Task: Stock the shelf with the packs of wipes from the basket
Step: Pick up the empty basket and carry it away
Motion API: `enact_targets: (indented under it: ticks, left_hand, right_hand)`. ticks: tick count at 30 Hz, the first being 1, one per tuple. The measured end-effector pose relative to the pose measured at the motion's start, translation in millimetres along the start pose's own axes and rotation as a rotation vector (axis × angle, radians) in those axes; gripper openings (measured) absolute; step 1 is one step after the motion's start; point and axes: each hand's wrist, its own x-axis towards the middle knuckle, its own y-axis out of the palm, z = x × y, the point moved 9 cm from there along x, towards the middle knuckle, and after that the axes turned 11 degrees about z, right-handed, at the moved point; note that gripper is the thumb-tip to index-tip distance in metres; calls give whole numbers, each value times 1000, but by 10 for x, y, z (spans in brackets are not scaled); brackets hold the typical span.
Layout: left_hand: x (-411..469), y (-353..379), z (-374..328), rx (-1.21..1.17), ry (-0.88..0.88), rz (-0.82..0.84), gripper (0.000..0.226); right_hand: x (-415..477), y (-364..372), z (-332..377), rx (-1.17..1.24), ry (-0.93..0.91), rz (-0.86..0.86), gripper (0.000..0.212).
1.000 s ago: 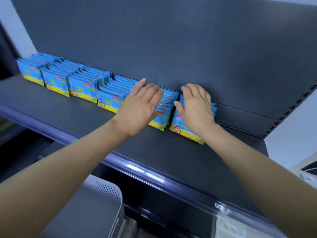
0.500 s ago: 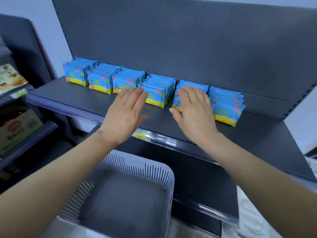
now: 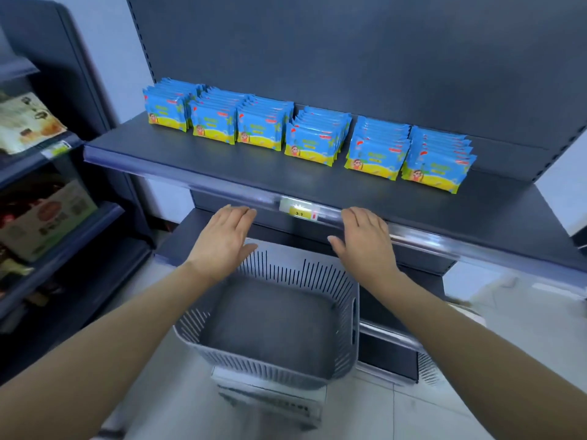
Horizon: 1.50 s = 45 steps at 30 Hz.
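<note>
Left hand (image 3: 222, 239) and right hand (image 3: 362, 242), flat, fingers loosely spread, empty, have pulled back off the packs of wipes (image 3: 305, 138) to over the bare basket (image 3: 263, 366); packs line the shelf (image 3: 254, 173) back edge in six rows, so stocking looks done.

Head camera, above basket (image 3: 263, 366), faces down toward shelf (image 3: 241, 168).
</note>
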Motion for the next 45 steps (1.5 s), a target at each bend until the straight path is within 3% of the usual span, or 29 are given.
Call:
enact_targets:
  ticks: [7, 13, 17, 21, 25, 32, 39, 45]
  left_hand:
    - [-500, 647, 346, -321, -301, 215, 68]
    - [-777, 1235, 716, -422, -555, 386, 63]
    - [-793, 1471, 931, -648, -714, 399, 55]
    - [-773, 1673, 1205, -853, -906, 380, 51]
    - [-829, 2047, 1280, -1294, -1076, 404, 36]
    - [-686, 2232, 1060, -1610, -1061, 489, 39]
    - [-147, 1997, 122, -1578, -850, 706, 41]
    - [167, 1781, -1292, -1422, -648, 832, 42]
  right_hand:
    - [-310, 790, -227, 100, 151, 266, 48]
    - [-616, 1480, -564, 337, 455, 458, 47]
    - [-768, 1802, -677, 737, 734, 436, 45]
    - [-899, 2023, -683, 1180, 976, 303, 32]
    - [-947, 2130, -702, 1373, 1097, 229, 32]
    - [-1156, 2083, -821, 1477, 1160, 178, 33]
    - [-2010, 1747, -1381, 1507, 1339, -38, 30]
    - [-3284, 1435, -1966, 1595, 1505, -346, 35]
